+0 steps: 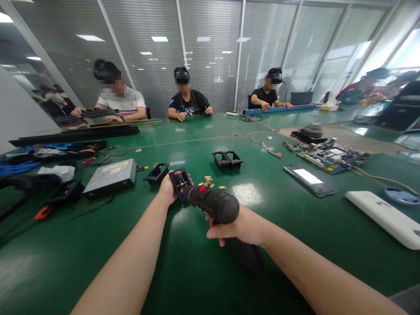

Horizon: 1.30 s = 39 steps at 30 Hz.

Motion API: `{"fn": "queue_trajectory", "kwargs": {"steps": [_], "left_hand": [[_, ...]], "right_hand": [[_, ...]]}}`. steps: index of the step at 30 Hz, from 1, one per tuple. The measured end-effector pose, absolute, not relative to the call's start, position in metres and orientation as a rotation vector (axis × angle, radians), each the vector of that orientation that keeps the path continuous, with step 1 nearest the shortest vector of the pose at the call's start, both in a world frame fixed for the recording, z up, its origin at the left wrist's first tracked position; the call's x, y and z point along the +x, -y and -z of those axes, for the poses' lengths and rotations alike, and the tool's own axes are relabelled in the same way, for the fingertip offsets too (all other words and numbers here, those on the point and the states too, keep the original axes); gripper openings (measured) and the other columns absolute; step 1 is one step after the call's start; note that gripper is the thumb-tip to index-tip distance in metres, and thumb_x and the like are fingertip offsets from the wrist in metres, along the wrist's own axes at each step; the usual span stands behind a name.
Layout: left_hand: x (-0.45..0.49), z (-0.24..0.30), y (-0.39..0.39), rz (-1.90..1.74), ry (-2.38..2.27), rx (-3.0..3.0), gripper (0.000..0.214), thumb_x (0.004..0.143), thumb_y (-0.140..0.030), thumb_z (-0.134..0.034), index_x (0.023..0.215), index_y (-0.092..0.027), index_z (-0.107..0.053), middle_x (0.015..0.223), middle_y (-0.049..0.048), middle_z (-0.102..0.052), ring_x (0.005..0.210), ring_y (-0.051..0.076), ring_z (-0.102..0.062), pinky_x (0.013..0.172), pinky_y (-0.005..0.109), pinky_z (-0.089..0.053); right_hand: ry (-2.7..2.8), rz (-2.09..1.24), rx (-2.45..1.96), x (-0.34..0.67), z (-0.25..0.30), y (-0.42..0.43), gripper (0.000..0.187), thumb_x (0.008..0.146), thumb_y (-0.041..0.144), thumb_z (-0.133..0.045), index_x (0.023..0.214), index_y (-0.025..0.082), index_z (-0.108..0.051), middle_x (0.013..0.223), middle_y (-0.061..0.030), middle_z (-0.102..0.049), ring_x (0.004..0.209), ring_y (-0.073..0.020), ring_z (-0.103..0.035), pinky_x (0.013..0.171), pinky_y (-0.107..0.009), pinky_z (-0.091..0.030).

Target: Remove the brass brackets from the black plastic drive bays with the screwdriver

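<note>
My left hand [167, 189] is closed around a black plastic housing [179, 175], tilted up, with small metal parts inside it. In my right hand [238, 225] is a black cordless screwdriver [213, 202] with a red switch on top. Its front end points into the housing; whether the tip touches anything is hidden. Beyond it lie several small brass plates [208, 178] on the table. Just left of my left hand stands another black plastic frame [156, 173], and farther off is a double black frame [227, 160].
A grey disc drive [111, 177] lies on the green table [187, 271] at left, near cables and a dark frame [65, 191]. On the right are a phone [308, 179], a white power bank [382, 216] and a circuit board [331, 155]. Several people sit across the table.
</note>
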State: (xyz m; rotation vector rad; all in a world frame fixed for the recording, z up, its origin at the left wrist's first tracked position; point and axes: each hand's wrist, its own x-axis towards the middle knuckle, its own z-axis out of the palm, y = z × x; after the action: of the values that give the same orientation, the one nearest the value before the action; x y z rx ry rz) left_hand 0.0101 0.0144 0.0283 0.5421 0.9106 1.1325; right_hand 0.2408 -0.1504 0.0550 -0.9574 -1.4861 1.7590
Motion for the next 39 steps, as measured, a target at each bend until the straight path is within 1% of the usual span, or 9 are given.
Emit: {"fn": "queue_trajectory", "kwargs": {"steps": [3,8,17,22,34,39], "left_hand": [[0.0103,-0.0293,-0.0137,-1.122,-0.955,0.586,0.034,0.096,-0.032,-0.048,0.099,-0.011,-0.076,0.072,0.0116,-0.073,0.064,0.027,-0.075,0.063,0.038,-0.063],[0.0115,-0.0315,-0.0124,-1.126,-0.948,0.57,0.033,0.097,-0.032,-0.048,0.096,-0.013,-0.075,0.068,0.0104,-0.072,0.06,0.026,-0.073,0.059,0.037,-0.062],[0.0108,-0.0316,-0.0123,-1.109,-0.955,0.575,0.033,0.096,-0.032,-0.049,0.097,-0.011,-0.074,0.069,0.0112,-0.072,0.059,0.026,-0.072,0.059,0.037,-0.061],[0.0107,-0.0321,-0.0121,-1.111,-0.943,0.55,0.033,0.095,-0.031,-0.049,0.099,-0.01,-0.075,0.068,0.0106,-0.072,0.059,0.026,-0.072,0.058,0.038,-0.061],[0.0102,-0.0305,-0.0134,-1.117,-0.94,0.578,0.033,0.095,-0.03,-0.048,0.096,-0.01,-0.074,0.069,0.0115,-0.072,0.06,0.027,-0.072,0.059,0.038,-0.061],[0.0098,-0.0299,-0.0137,-1.117,-0.936,0.572,0.033,0.094,-0.03,-0.049,0.1,-0.01,-0.075,0.07,0.0115,-0.072,0.06,0.027,-0.072,0.06,0.038,-0.061]], "right_hand": [[1.49,-1.765,-0.961,0.2409,-0.0555,0.1505,0.051,0.069,0.031,-0.097,0.105,0.017,-0.065,0.084,-0.0003,-0.069,0.059,-0.0167,-0.07,0.054,-0.028,-0.053],[1.482,-1.767,-0.967,0.2401,-0.0579,0.1516,0.05,0.068,0.03,-0.096,0.105,0.017,-0.064,0.083,0.0007,-0.068,0.058,-0.016,-0.069,0.053,-0.027,-0.052],[1.485,-1.767,-0.966,0.2388,-0.0567,0.1497,0.047,0.068,0.032,-0.096,0.099,0.016,-0.064,0.081,0.0011,-0.067,0.057,-0.0161,-0.069,0.052,-0.026,-0.051],[1.486,-1.771,-0.959,0.2392,-0.0559,0.1495,0.05,0.068,0.032,-0.097,0.103,0.017,-0.065,0.082,0.0014,-0.067,0.058,-0.0166,-0.07,0.053,-0.026,-0.052],[1.486,-1.77,-0.955,0.2406,-0.0558,0.1499,0.048,0.069,0.032,-0.097,0.1,0.016,-0.065,0.083,0.0004,-0.067,0.058,-0.0166,-0.07,0.052,-0.026,-0.052],[1.484,-1.77,-0.943,0.2411,-0.0545,0.1499,0.049,0.069,0.031,-0.097,0.102,0.017,-0.065,0.083,0.0008,-0.067,0.058,-0.0168,-0.07,0.053,-0.027,-0.052]]}}
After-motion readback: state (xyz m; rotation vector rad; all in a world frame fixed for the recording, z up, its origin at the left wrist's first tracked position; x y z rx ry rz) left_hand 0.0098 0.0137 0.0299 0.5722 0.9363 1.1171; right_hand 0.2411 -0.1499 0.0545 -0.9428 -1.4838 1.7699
